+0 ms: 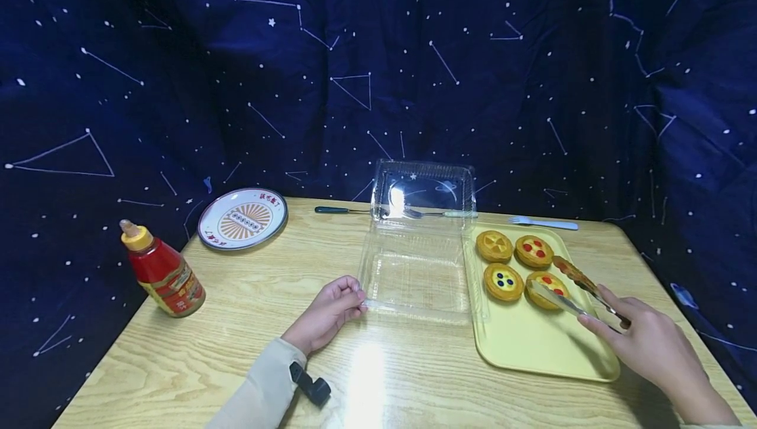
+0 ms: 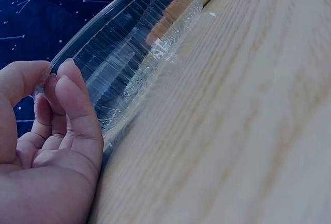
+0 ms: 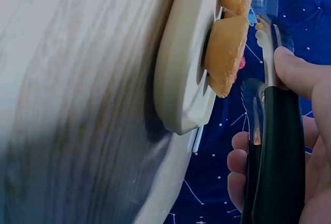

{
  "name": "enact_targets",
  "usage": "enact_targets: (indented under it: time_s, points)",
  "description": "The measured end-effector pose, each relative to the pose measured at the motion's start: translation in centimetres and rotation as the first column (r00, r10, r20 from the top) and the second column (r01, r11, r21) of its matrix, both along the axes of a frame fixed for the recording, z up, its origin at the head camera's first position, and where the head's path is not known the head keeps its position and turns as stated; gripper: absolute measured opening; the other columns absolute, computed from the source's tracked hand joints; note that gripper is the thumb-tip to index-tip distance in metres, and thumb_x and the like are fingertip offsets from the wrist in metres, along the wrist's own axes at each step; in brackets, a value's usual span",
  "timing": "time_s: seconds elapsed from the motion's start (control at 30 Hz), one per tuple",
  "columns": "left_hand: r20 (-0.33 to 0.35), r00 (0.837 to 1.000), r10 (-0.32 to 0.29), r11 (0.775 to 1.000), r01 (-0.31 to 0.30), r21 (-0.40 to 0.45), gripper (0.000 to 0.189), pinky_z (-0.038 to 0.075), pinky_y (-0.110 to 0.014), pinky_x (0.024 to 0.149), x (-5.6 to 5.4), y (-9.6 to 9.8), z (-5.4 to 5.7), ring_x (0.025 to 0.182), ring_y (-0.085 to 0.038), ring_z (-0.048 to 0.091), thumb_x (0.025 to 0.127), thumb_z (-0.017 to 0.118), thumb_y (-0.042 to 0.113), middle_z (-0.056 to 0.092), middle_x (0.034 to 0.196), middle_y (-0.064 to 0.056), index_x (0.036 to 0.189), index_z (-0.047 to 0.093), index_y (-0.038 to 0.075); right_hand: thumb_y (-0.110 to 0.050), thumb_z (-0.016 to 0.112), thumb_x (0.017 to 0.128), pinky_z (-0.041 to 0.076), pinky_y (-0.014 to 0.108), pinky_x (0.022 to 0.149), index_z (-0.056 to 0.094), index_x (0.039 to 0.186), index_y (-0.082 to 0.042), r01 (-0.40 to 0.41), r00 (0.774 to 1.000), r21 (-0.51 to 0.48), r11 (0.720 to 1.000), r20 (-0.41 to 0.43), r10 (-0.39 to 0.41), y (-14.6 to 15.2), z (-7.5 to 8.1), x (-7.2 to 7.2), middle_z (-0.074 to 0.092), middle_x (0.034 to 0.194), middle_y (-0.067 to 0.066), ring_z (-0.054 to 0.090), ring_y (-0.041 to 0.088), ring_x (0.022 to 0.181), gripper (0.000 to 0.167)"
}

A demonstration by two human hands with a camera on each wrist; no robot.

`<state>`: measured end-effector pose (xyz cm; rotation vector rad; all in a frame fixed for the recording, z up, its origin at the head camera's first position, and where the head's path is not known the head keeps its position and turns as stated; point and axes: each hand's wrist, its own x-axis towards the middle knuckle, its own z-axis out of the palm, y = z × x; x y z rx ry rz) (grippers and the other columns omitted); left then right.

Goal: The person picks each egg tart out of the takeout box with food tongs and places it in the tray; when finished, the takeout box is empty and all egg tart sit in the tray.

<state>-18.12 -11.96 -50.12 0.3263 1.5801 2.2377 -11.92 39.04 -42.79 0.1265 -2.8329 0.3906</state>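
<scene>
With thumb and fingers my left hand (image 1: 331,314) pinches the near left corner of a clear plastic clamshell box (image 1: 414,314); its lid (image 1: 422,186) stands raised at the back. My right hand (image 1: 656,343) holds metal tongs (image 1: 576,276) by their black handles (image 3: 282,151). The spread tong arms overlap the front right tart (image 1: 547,280), topped with red pieces. Three more tarts share the yellow tray (image 1: 544,350): one with blue dots (image 1: 504,282), one with red pieces (image 1: 534,251), one with pale yellow wedges (image 1: 494,246).
Left of the box stands a red squeeze bottle (image 1: 171,278) with a yellow cap. A patterned plate (image 1: 242,219) lies at the back left. Along the back edge are a dark-handled utensil (image 1: 332,209), a pale-handled knife (image 1: 458,214) and a light blue fork (image 1: 547,223).
</scene>
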Motion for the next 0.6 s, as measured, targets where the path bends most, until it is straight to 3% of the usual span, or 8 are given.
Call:
enact_targets:
  time_s: [0.2, 0.3, 0.43, 0.6]
  points:
    - [0.002, 1.0, 0.0, 1.0, 0.0, -0.001, 0.009, 0.051, -0.022, 0.075, 0.0, 0.0, 0.1, 0.087, -0.015, 0.059, 0.099, 0.057, 0.008, 0.055, 0.094, -0.003, 0.096, 0.048, 0.009, -0.045, 0.079, 0.081, 0.043, 0.052, 0.052, 0.055, 0.137, 0.0, 0.009, 0.998, -0.028, 1.0, -0.058, -0.011, 0.4, 0.3, -0.7, 0.064, 0.099, 0.028, 0.056, 0.026, 0.065, 0.075]
    - [0.001, 1.0, -0.003, 1.0, 0.003, 0.003, 0.009, 0.051, -0.023, 0.076, -0.1, 0.0, 0.1, 0.087, -0.015, 0.059, 0.099, 0.057, 0.008, 0.054, 0.094, -0.003, 0.096, 0.048, 0.009, -0.044, 0.078, 0.082, 0.043, 0.053, 0.056, 0.052, 0.138, 0.002, 0.03, 0.997, -0.052, 0.998, -0.063, -0.033, 0.7, 0.3, -1.2, 0.062, 0.102, 0.033, 0.059, 0.034, 0.07, 0.077]
    - [-0.004, 1.0, -0.01, 1.0, 0.01, 0.008, 0.01, 0.052, -0.023, 0.076, -0.2, -0.1, 0.1, 0.087, -0.015, 0.06, 0.099, 0.057, 0.008, 0.055, 0.094, -0.003, 0.097, 0.048, 0.009, -0.045, 0.074, 0.085, 0.039, 0.066, 0.074, 0.042, 0.145, 0.002, 0.094, 0.995, -0.097, 0.991, -0.035, -0.098, 0.9, 0.1, -1.7, 0.053, 0.118, 0.042, 0.052, 0.058, 0.102, 0.083]
    - [-0.007, 1.0, -0.013, 1.0, 0.013, 0.011, 0.01, 0.052, -0.023, 0.075, -0.1, -0.2, 0.1, 0.086, -0.015, 0.059, 0.099, 0.058, 0.008, 0.055, 0.093, -0.002, 0.097, 0.048, 0.009, -0.047, 0.071, 0.087, 0.035, 0.07, 0.078, 0.032, 0.15, 0.0, 0.159, 0.987, -0.128, 0.979, -0.008, -0.161, 1.4, 0.1, -2.4, 0.054, 0.117, 0.041, 0.045, 0.063, 0.107, 0.088]
